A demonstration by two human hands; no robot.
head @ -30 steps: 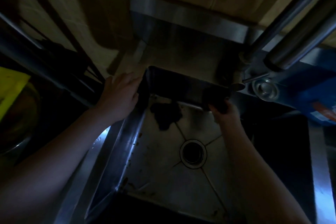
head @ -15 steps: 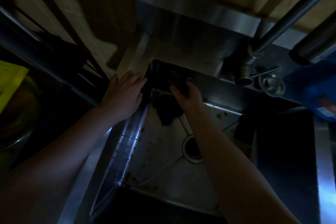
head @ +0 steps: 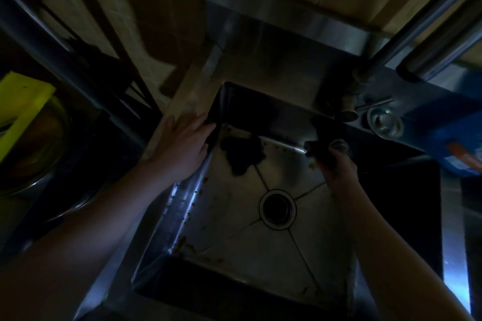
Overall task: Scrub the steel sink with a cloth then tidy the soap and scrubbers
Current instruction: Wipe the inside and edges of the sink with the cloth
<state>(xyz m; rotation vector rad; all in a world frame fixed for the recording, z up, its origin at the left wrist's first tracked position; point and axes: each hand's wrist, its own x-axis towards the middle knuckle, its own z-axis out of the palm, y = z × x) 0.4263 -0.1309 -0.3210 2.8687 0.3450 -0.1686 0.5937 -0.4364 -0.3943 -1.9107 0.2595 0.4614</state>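
The scene is very dark. A steel sink (head: 182,206) fills the middle, with a round drain (head: 277,210) in its floor and brown scraps along its left and front edges. My right hand (head: 335,164) grips a dark cloth (head: 319,150) against the sink's far wall, right of centre. My left hand (head: 182,143) rests flat on the sink's left rim near the far corner. A second dark clump (head: 242,152), cloth or scrubber, lies on the sink floor at the far left.
A tap (head: 349,112) and tall steel pipes (head: 422,34) rise at the far right. A round steel fitting (head: 384,122) and a blue packet (head: 448,138) sit on the right ledge. A dark rack (head: 78,65) and a yellow-green item (head: 23,107) over a bowl stand left.
My right hand with the cloth has swept from the far wall's left part back to its right part. My left hand stays on the left rim.
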